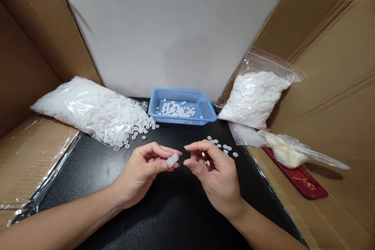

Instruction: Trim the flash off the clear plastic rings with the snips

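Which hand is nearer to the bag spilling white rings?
Left. The left hand is in front of the bag and to its right; the right hand is farther right.

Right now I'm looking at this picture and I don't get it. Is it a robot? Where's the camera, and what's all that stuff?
There's no robot here, just a person's two bare hands. The camera is worn on their head, so it looks forward and down. The left hand has a short stack of white rings in its grip. The right hand has its thumb and first finger apart, with small pieces tucked inside, too shadowy to name. Past the hands on the black table, a clear bag spills more rings on the left. A blue basket with rings inside is in the middle, and loose rings lie near the right hand.
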A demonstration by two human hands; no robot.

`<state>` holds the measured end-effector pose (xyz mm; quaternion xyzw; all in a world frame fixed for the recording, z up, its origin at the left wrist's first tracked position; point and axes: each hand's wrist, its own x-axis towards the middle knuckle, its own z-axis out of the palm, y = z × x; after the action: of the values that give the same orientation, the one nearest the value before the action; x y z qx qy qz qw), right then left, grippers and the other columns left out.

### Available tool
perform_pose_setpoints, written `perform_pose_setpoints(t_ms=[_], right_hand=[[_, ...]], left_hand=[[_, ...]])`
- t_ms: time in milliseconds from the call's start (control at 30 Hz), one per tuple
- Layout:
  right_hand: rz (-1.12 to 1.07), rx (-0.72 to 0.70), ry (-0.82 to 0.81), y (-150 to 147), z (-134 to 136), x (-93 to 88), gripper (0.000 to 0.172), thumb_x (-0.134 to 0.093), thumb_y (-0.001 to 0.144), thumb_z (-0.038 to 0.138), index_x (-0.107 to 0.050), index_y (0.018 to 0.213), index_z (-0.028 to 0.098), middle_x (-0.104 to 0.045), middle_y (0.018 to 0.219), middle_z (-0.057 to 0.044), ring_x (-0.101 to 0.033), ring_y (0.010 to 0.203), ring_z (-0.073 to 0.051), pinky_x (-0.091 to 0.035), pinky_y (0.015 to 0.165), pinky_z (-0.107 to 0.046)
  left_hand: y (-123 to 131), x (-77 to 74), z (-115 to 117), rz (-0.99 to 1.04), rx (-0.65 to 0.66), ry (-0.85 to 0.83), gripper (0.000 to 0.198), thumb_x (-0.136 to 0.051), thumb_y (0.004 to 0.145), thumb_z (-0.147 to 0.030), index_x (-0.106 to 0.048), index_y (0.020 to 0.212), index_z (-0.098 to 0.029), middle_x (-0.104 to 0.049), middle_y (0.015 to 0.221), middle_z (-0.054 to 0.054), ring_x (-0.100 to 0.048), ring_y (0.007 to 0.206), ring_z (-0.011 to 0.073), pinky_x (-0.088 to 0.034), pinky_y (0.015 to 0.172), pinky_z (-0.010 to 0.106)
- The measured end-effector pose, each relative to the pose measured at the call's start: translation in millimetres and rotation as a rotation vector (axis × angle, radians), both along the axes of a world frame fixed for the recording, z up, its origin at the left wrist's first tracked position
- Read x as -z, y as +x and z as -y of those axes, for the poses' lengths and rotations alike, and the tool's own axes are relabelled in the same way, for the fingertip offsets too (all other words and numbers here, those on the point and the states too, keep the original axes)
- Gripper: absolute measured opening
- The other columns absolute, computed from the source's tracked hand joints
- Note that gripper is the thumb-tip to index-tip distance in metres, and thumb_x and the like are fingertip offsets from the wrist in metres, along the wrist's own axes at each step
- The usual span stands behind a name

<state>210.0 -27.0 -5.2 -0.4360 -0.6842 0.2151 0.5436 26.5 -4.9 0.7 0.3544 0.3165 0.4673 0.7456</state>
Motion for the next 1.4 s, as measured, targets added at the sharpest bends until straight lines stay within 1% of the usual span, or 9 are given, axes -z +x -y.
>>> perform_pose_setpoints(t_ms=[67,133,200,267,400,567,767,967,1400], right_hand=[[0.093,-0.002,0.06,0.7,2.9,-3.0,0.035,-0.052,0.103,0.038,-0.065,0.132,0.023,-0.061,0.083,-0.002,-0.061,0.07,-0.015,-0.056,0.065,-0.027],[0.179,-0.006,0.124,-0.2,6.5,-3.7,0.048,-0.043,0.106,0.029,-0.044,0.154,0.026,-0.06,0.092,-0.005,-0.062,0.08,-0.017,-0.057,0.075,-0.03],[0.269,-0.008,0.186,-1.8,9.9,-2.1,0.058,-0.044,0.105,0.021,-0.028,0.16,0.028,-0.06,0.093,-0.006,-0.062,0.08,-0.018,-0.057,0.073,-0.03],[0.37,-0.018,0.246,-3.2,12.1,0.1,0.064,-0.047,0.103,0.016,-0.023,0.161,0.027,-0.062,0.089,-0.005,-0.062,0.077,-0.018,-0.056,0.07,-0.029],[0.509,0.043,0.364,-4.2,13.7,0.9,0.062,-0.05,0.102,0.012,-0.028,0.16,0.018,-0.064,0.083,-0.005,-0.063,0.07,-0.014,-0.052,0.063,-0.023],[0.551,0.07,0.423,-5.5,14.3,-0.5,0.054,-0.054,0.101,0.009,-0.041,0.154,0.01,-0.067,0.08,-0.005,-0.065,0.069,-0.012,-0.052,0.062,-0.021],[0.563,0.068,0.444,-5.9,15.0,1.6,0.057,-0.055,0.099,0.006,-0.041,0.154,0.012,-0.068,0.078,-0.005,-0.065,0.069,-0.012,-0.053,0.063,-0.021],[0.547,0.07,0.463,-5.6,14.2,-1.5,0.061,-0.055,0.099,0.004,-0.036,0.156,0.015,-0.068,0.077,-0.004,-0.065,0.068,-0.012,-0.051,0.061,-0.021],[0.569,0.09,0.464,-2.0,15.1,-5.9,0.055,-0.054,0.101,0.008,-0.042,0.154,0.015,-0.068,0.076,-0.003,-0.065,0.066,-0.011,-0.051,0.059,-0.021]], left_hand=[[0.5,-3.6,1.7,0.026,-0.02,-0.035,0.016,-0.094,0.065,-0.018,-0.08,0.074,-0.019,-0.082,0.086,0.001,-0.074,0.07,0.0094,-0.058,0.069,0.016],[0.9,-5.9,3.3,0.043,-0.042,-0.061,0.019,-0.094,0.064,-0.019,-0.082,0.078,-0.019,-0.081,0.085,0.002,-0.074,0.072,0.01,-0.059,0.072,0.015],[1.3,-7.1,4.8,0.05,-0.07,-0.07,0.02,-0.095,0.063,-0.019,-0.082,0.079,-0.018,-0.08,0.084,0.002,-0.074,0.074,0.011,-0.059,0.073,0.016],[1.7,-7.4,6.2,0.051,-0.111,-0.062,0.02,-0.095,0.062,-0.019,-0.082,0.077,-0.018,-0.079,0.084,0.001,-0.074,0.073,0.011,-0.06,0.073,0.017],[3.6,-8.4,8.2,0.025,-0.201,-0.009,0.016,-0.093,0.064,-0.016,-0.081,0.074,-0.018,-0.076,0.084,0.0,-0.072,0.075,0.0103,-0.059,0.072,0.017],[6.1,-9.5,9.2,0.007,-0.246,0.058,0.014,-0.091,0.066,-0.015,-0.078,0.07,-0.018,-0.072,0.082,-0.002,-0.068,0.076,0.0087,-0.057,0.073,0.015],[5.9,-9.0,11.2,0.011,-0.235,0.101,0.016,-0.091,0.066,-0.014,-0.076,0.068,-0.019,-0.071,0.082,-0.002,-0.067,0.077,0.0093,-0.056,0.072,0.016],[7.1,-9.5,12.7,0.007,-0.247,0.089,0.02,-0.092,0.063,-0.012,-0.073,0.064,-0.017,-0.071,0.081,-0.001,-0.067,0.076,0.01,-0.057,0.071,0.017],[12.3,-11.0,13.0,-0.008,-0.216,0.09,0.019,-0.09,0.066,-0.012,-0.072,0.065,-0.018,-0.071,0.081,-0.001,-0.066,0.075,0.0115,-0.056,0.07,0.02]])
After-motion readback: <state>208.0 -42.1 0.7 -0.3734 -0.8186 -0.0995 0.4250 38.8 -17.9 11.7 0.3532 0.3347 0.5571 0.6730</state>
